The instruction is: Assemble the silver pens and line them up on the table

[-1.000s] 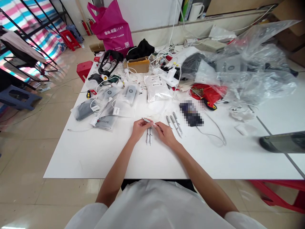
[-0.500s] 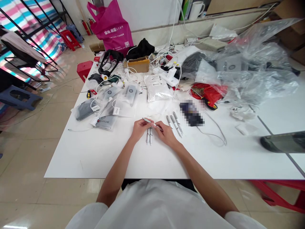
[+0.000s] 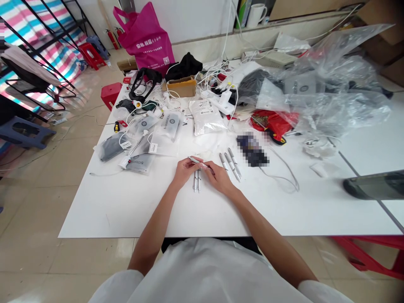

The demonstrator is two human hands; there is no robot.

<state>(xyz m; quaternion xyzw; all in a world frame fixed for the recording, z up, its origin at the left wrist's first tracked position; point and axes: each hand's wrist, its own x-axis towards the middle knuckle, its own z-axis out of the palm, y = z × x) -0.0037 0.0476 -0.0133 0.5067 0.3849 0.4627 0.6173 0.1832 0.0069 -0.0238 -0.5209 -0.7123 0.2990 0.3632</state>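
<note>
Both of my hands meet over the white table [image 3: 139,214], closed on one silver-and-white pen [image 3: 195,160] held slantwise. My left hand [image 3: 183,170] grips its upper left part. The fingers of my right hand [image 3: 218,174] close around its lower right part and hide much of it. Just below the hands lie two more pens [image 3: 197,184] side by side, their far ends covered by my fingers. To the right of my right hand, three similar pens [image 3: 231,164] rest at a slant next to each other.
Grey pouches in clear bags [image 3: 139,162] lie on the left, a white plastic parcel [image 3: 207,118] behind my hands. A pixelated dark object [image 3: 252,149] with a cable is to the right. Clear plastic wrapping [image 3: 334,101] and a dark bottle [image 3: 375,186] stand farther right. A magenta bag [image 3: 147,42] stands behind.
The camera view has shifted slightly. Both hands keep hold of the pen in nearly the same place, with only a small shift of the right fingers.
</note>
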